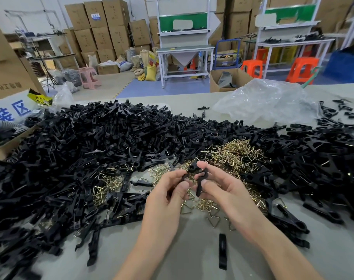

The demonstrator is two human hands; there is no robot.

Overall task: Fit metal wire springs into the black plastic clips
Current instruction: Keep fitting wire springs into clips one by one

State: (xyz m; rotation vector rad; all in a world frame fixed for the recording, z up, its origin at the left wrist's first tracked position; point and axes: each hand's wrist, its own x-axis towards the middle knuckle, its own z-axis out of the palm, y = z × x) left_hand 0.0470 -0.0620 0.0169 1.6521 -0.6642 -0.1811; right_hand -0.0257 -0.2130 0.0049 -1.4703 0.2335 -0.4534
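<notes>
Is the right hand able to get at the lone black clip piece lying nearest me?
Likely yes: the lone clip piece lies by itself on the table, uncovered, just below the right hand. That hand pinches a clip half, though, so free it first.

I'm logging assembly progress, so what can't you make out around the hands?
Head view: whether a spring sits in the black clip; fingers of the left hand and right hand cover it.
Head view: clip pile at bottom left, blurred and cut by the edge.
Head view: cardboard box lettering, cut off at left.
</notes>
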